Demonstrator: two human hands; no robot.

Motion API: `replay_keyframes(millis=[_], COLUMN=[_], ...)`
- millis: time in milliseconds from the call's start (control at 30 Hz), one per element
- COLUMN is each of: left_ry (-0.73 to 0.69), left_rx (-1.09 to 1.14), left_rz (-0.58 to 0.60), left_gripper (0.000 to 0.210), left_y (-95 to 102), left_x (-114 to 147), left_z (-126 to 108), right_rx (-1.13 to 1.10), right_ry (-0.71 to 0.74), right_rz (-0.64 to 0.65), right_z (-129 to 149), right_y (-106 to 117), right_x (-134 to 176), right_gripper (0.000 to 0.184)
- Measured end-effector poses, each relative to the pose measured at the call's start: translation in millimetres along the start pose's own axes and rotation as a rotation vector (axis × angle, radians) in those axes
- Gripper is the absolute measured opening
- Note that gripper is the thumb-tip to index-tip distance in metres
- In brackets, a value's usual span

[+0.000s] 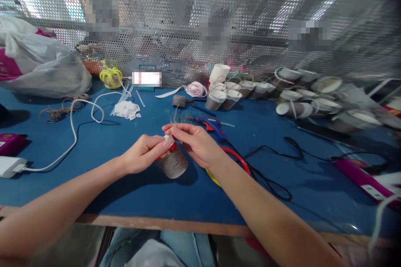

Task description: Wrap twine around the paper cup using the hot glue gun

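Observation:
A small grey cup (174, 164) with a red band near its narrower end is tilted in front of me, just over the blue table. My left hand (144, 152) is closed on it, with the thumb by the red band and a white end piece. Twine (176, 113) runs from a small grey ball of twine (179, 101) toward my right hand (196, 144). The thumb and forefinger of that hand pinch together at the cup's end, apparently on the twine; the exact grip is partly hidden by the fingers.
A blue glue gun (211, 125) lies just beyond my right wrist, its black cable trailing right. Red and yellow rings (239, 158) lie under my right forearm. Several cups (216, 96) with twine handles stand behind. White pieces (127, 109) and a white cable (73, 127) lie left.

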State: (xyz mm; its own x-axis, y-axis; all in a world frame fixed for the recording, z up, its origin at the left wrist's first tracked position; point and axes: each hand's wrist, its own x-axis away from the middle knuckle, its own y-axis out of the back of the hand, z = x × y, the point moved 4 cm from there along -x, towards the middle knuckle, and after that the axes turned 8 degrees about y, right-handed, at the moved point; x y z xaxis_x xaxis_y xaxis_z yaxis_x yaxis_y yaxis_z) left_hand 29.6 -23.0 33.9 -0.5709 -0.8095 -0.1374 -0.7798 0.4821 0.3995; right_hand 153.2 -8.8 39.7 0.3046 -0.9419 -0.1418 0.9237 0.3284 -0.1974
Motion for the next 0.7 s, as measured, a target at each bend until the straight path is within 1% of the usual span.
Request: replay_keyframes(millis=[67, 133, 233, 467, 700], left_ry=[0.1, 0.179, 0.222, 0.18, 0.097], left_rx=[0.097, 0.193, 0.295, 0.354, 0.292], left_rz=[-0.018, -0.059, -0.116, -0.135, -0.148], left_gripper=[0.043, 0.046, 0.049, 0.047, 0.044], left_y=[0.8, 2.4, 4.8, 6.0, 9.3], left_x=[-0.9, -1.6, -2.8, -1.3, 1.6], left_z=[4.7, 8.7, 11.9, 14.1, 12.7], right_rx=[0.046, 0.09, 0.142, 0.308, 0.389], right_ry=[0.051, 0.097, 0.127, 0.144, 0.182], right_rz=[-0.068, -0.13, -0.175, -0.207, -0.2], right_z=[4.2, 9.4, 15.1, 14.3, 15.1], right_y=[4.0, 7.3, 9.1, 12.0, 11.7], right_x=[-0.1, 0.2, 1.1, 0.6, 1.9], right_gripper=[0.011, 0.011, 0.014, 0.018, 0.017])
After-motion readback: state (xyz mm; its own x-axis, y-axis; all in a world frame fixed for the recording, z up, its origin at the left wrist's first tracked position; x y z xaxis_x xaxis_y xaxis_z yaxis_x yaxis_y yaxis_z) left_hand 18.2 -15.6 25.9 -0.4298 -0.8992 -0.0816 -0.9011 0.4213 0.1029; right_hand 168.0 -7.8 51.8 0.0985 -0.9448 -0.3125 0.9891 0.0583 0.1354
